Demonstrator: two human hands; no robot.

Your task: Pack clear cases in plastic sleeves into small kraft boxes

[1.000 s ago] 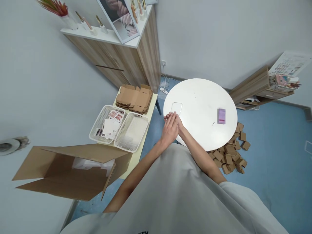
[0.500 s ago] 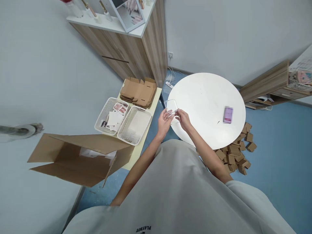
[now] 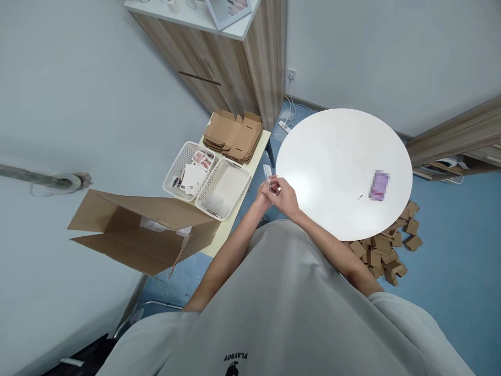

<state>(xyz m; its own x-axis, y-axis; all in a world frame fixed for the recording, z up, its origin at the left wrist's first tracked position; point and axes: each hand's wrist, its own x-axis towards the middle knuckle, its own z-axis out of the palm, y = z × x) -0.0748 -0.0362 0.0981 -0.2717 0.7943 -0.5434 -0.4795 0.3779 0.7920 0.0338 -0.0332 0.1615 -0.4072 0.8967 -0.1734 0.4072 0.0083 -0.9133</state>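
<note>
Your left hand (image 3: 262, 195) and right hand (image 3: 286, 198) pinch a clear case (image 3: 267, 173) together at the nine o'clock edge of the table (image 3: 344, 151).

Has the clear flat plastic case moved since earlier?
Yes. The clear plastic case is now off the round white table, just beyond its left rim, between left hand and right hand.
</note>
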